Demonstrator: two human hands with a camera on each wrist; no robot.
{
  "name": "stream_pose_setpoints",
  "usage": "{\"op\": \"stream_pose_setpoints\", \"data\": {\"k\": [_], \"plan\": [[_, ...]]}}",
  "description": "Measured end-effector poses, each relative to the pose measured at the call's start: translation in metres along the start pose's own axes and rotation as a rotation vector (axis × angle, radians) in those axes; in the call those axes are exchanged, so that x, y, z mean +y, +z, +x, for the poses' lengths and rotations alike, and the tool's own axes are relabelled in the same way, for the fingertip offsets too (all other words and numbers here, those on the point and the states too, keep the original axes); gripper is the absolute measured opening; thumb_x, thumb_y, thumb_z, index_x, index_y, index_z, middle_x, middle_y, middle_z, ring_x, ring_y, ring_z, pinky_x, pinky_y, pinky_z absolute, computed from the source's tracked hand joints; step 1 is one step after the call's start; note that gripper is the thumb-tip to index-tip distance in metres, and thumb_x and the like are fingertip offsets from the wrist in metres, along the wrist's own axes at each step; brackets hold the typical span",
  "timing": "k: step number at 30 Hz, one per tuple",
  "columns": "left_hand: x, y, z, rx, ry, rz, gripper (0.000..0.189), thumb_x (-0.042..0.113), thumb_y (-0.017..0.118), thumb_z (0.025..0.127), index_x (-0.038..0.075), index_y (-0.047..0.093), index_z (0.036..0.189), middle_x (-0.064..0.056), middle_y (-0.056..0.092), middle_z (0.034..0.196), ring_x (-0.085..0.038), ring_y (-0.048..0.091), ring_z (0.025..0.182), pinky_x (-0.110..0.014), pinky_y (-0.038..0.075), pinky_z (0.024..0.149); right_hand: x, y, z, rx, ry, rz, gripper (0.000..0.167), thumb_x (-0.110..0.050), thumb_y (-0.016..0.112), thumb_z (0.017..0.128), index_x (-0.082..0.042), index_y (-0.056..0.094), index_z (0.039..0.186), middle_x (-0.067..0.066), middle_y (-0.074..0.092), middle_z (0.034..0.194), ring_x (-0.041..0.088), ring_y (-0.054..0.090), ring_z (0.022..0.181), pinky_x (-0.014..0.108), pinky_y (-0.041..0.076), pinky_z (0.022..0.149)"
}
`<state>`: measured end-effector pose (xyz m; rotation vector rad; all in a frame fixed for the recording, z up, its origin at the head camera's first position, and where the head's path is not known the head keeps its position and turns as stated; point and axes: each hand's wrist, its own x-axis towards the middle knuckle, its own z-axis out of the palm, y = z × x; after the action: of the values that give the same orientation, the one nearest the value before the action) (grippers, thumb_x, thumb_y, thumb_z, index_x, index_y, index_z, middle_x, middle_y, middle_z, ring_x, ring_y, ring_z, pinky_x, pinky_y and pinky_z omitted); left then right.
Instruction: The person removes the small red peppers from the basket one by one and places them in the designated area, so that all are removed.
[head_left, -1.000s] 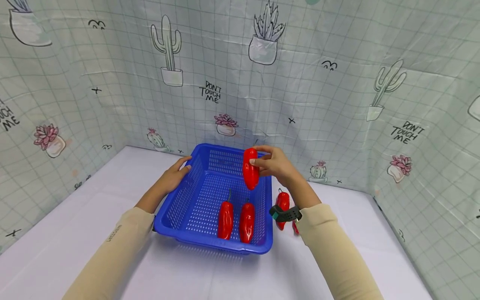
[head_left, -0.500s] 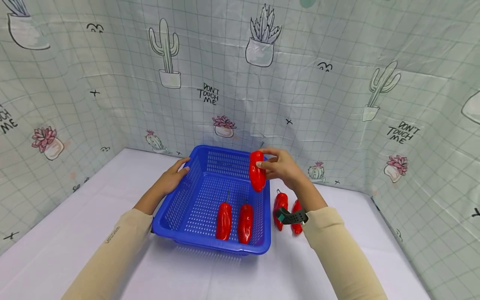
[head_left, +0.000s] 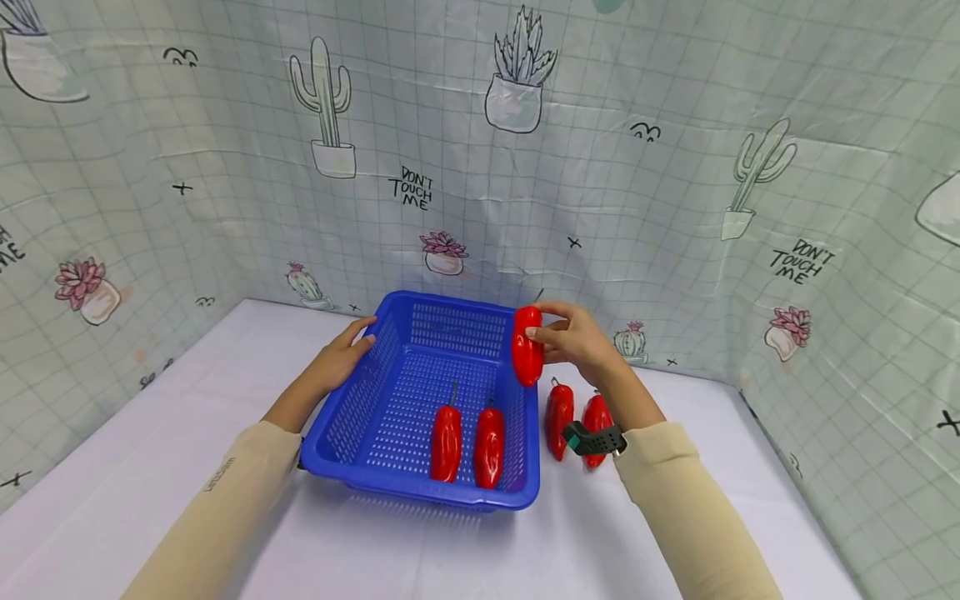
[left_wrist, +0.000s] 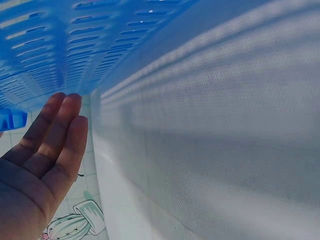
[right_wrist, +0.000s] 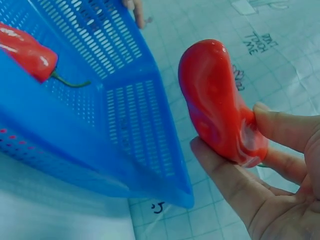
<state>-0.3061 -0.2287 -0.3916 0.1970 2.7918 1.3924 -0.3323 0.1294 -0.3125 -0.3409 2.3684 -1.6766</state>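
My right hand (head_left: 573,337) pinches a glossy red chili pepper (head_left: 528,350) near its stem end, thumb on one side and fingers on the other. It hangs over the right rim near the back corner of a blue perforated basket (head_left: 397,492); the right wrist view has the held pepper (right_wrist: 210,95) beside that corner. Two more red chili peppers (head_left: 447,442) (head_left: 489,446) lie inside at the front right. My left hand (head_left: 337,362) grips the left rim; in the left wrist view its fingers (left_wrist: 70,140) stretch along the outer wall.
Right of the basket, two red chili peppers (head_left: 559,417) (head_left: 597,417) lie on the white table (head_left: 675,517), the farther one partly behind the right wrist's black band (head_left: 596,438). A cactus-print cloth (head_left: 480,208) encloses the back and sides.
The right hand moves right with its pepper, from above the basket's inside to over its right rim. The peppers on the table come more into view. The left hand keeps its hold.
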Motion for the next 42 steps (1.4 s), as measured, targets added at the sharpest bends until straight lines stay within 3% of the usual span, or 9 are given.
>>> {"op": "stream_pose_setpoints", "data": {"k": [11, 18, 42], "plan": [[-0.002, 0.000, 0.001, 0.004, -0.010, 0.011, 0.053, 0.031, 0.032, 0.107, 0.010, 0.023, 0.156, -0.029, 0.024, 0.157, -0.056, 0.028, 0.139, -0.070, 0.024, 0.108, 0.008, -0.009, -0.003, 0.036, -0.008, -0.045, 0.061, -0.012, 0.065, 0.094, -0.001, 0.039, 0.148, 0.030, 0.059, 0.121, 0.021, 0.072, 0.080, 0.039, 0.059, 0.077], [0.000, 0.000, 0.001, 0.004, -0.017, 0.019, 0.053, 0.031, 0.032, 0.107, 0.010, 0.024, 0.155, -0.029, 0.024, 0.157, -0.056, 0.028, 0.138, -0.070, 0.024, 0.109, 0.015, -0.016, -0.007, 0.020, -0.011, -0.013, 0.060, -0.010, 0.064, 0.095, 0.001, 0.038, 0.148, 0.026, 0.060, 0.114, 0.019, 0.071, 0.079, 0.038, 0.059, 0.077], [-0.001, 0.000, 0.000, 0.001, 0.016, 0.006, 0.054, 0.031, 0.034, 0.108, 0.008, 0.023, 0.155, -0.028, 0.021, 0.158, -0.055, 0.023, 0.141, -0.070, 0.021, 0.110, 0.033, -0.035, -0.018, 0.026, 0.039, 0.009, 0.063, -0.013, 0.062, 0.096, -0.002, 0.034, 0.151, 0.028, 0.059, 0.124, 0.018, 0.070, 0.084, 0.038, 0.059, 0.079]]}}
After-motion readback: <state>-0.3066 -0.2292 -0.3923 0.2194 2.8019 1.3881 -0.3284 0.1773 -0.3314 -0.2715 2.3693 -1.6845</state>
